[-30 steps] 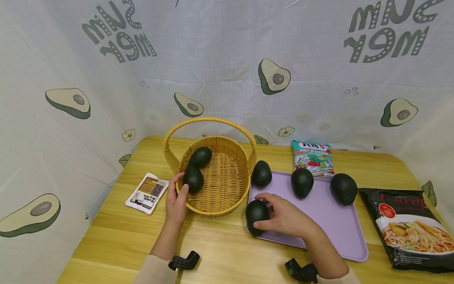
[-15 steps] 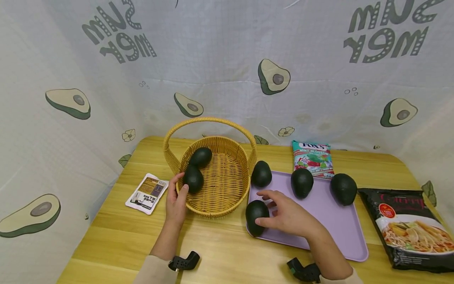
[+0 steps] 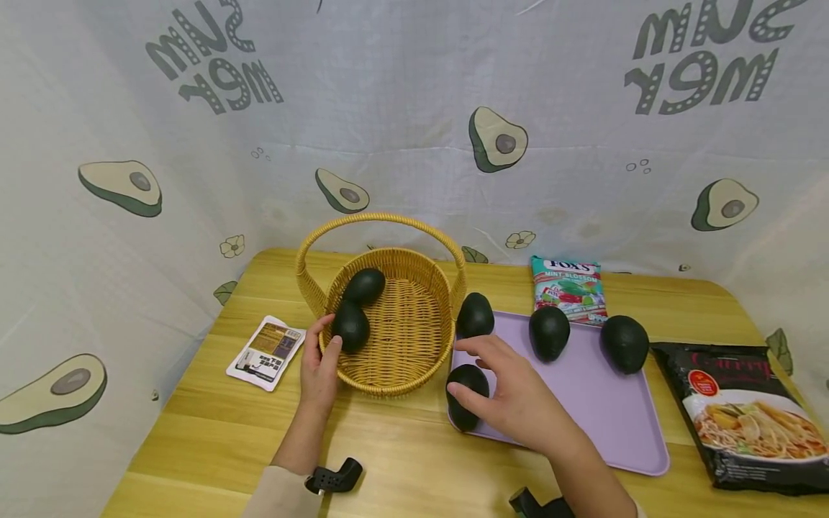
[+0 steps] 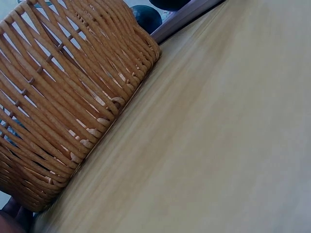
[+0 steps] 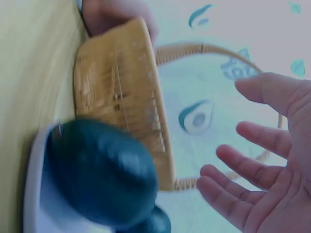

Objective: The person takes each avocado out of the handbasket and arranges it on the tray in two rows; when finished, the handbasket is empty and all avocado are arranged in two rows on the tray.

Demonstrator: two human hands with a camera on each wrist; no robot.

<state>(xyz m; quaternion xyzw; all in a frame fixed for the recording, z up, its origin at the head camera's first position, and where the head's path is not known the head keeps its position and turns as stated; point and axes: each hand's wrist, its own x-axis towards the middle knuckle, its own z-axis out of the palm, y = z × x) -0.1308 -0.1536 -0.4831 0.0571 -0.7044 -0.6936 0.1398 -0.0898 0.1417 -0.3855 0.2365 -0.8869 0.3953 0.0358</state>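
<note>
My left hand [image 3: 319, 374] holds the near left rim of a yellow wicker basket [image 3: 404, 388], its thumb over the edge. Inside the basket, one dark avocado [image 3: 350, 327] lies close to that thumb and another avocado [image 3: 364, 287] lies behind it. My right hand [image 3: 514, 396] hovers over a lilac tray [image 3: 615, 432] with fingers spread and nothing in them. Just left of it, an avocado [image 5: 102, 172] rests at the tray's near left corner, apart from the hand in the right wrist view. The left wrist view shows the basket's woven side [image 4: 73, 92].
More avocados sit along the tray's far edge: one [image 3: 476, 315] by the basket, a middle one [image 3: 549, 334] and a right one [image 3: 624, 344]. A candy bag [image 3: 570, 289] stands behind the tray, a black noodle pack [image 3: 745, 417] lies right, a white packet [image 3: 267, 352] left.
My right hand has let go of the avocado at the tray's near left corner and risen above it, fingers opening. The avocado stays put. My left hand has not moved from the basket.
</note>
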